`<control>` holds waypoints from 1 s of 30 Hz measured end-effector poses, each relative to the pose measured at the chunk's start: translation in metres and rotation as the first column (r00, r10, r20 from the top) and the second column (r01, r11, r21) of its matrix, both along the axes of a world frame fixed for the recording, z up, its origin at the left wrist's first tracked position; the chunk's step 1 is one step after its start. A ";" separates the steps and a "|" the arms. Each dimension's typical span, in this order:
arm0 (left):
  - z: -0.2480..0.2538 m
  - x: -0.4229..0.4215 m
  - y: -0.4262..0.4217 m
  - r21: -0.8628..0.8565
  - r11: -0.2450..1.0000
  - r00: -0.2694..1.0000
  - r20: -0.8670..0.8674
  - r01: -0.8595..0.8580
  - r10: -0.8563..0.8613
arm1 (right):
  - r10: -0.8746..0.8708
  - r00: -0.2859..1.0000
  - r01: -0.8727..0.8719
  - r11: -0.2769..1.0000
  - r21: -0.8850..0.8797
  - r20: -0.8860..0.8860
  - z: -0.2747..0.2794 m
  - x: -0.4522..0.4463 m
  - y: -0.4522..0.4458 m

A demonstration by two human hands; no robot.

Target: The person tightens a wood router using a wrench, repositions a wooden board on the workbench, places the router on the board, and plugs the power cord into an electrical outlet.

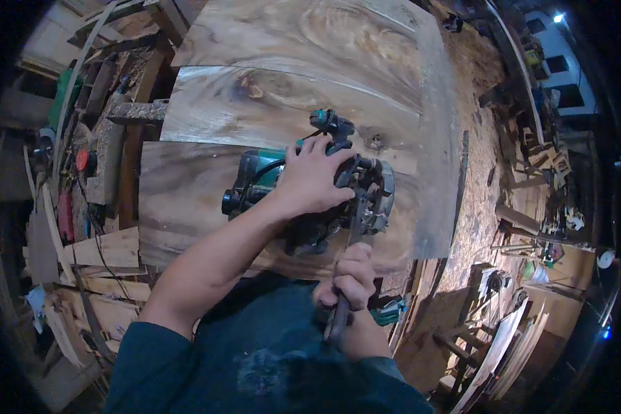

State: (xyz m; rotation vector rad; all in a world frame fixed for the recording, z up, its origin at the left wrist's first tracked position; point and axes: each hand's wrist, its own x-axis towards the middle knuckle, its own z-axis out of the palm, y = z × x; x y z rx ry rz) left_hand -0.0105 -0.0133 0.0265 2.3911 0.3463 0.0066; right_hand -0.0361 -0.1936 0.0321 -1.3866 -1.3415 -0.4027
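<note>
A green and black power tool point(259, 172) lies on the wooden boards point(186, 207), its round metal end point(386, 196) toward the right. My left hand point(315, 176) rests on top of the tool's body, with fingers spread. Below it, my right hand point(352, 279) is wrapped round a dark metal wrench point(338, 319), whose upper end reaches the metal end of the tool. A green and black handle part point(331, 123) sticks up beyond my left hand.
Wood offcuts point(107, 248) and a red tool point(65, 214) lie at the left. Sawdust point(476, 200) covers the ground at the right. Long wood strips point(521, 345) lean at the lower right, below a cluttered bench.
</note>
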 end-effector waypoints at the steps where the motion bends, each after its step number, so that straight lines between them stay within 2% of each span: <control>1: 0.001 0.000 0.000 0.000 1.000 1.000 -0.005 0.005 -0.005 | -0.037 0.999 0.038 0.998 0.051 -0.022 -0.004 -0.005 0.002; 4: 0.002 0.001 0.001 0.014 1.000 1.000 -0.017 0.008 -0.008 | -0.111 0.980 0.112 0.994 -0.006 -0.165 -0.009 -0.019 -0.008; 7: -0.002 0.002 0.000 0.044 0.999 1.000 -0.003 -0.001 0.002 | -0.080 0.984 0.079 0.997 -0.015 -0.160 -0.011 -0.015 -0.014; 10: -0.008 0.002 0.000 0.060 0.998 1.000 0.007 0.018 -0.018 | 0.061 0.973 -0.060 0.998 0.012 -0.223 0.016 0.013 0.000; 11: -0.010 0.003 0.000 0.072 0.997 1.000 0.002 0.025 -0.025 | -0.098 0.978 0.098 0.995 -0.013 -0.182 0.020 0.024 0.009; 13: -0.012 0.004 0.001 0.089 0.996 1.000 0.004 0.028 -0.029 | -0.303 0.867 0.295 0.952 -0.083 -0.396 0.030 0.049 0.030; 14: -0.013 0.003 0.000 0.091 0.996 1.000 0.011 0.023 -0.024 | -0.336 0.707 0.316 0.937 -0.147 -0.622 0.037 0.064 0.044; 16: -0.013 0.000 -0.001 0.095 0.995 0.999 0.018 0.025 -0.027 | -0.390 0.687 0.246 0.919 -0.309 -0.613 0.066 0.110 0.071; 18: -0.012 0.000 0.000 0.105 0.994 0.999 0.029 0.031 -0.035 | -0.533 0.532 0.226 0.838 -0.496 -0.658 0.076 0.142 0.101; 21: -0.009 -0.005 -0.003 0.091 0.996 0.998 0.062 0.011 -0.016 | -0.750 0.537 0.310 0.600 -0.737 -0.385 0.057 0.193 0.124; 25: -0.002 -0.002 -0.003 0.082 0.997 1.000 -0.022 0.000 0.001 | -0.798 0.510 0.388 0.546 -0.743 -0.320 0.064 0.200 0.135; 28: -0.009 0.001 -0.001 0.054 0.999 1.000 -0.011 0.008 -0.008 | -0.589 0.641 0.428 0.807 -0.408 -0.492 0.080 0.175 0.126; 30: -0.018 0.002 -0.001 0.059 0.998 0.999 0.034 -0.010 0.008 | -0.418 0.558 0.426 0.886 -0.185 -0.717 0.095 0.153 0.114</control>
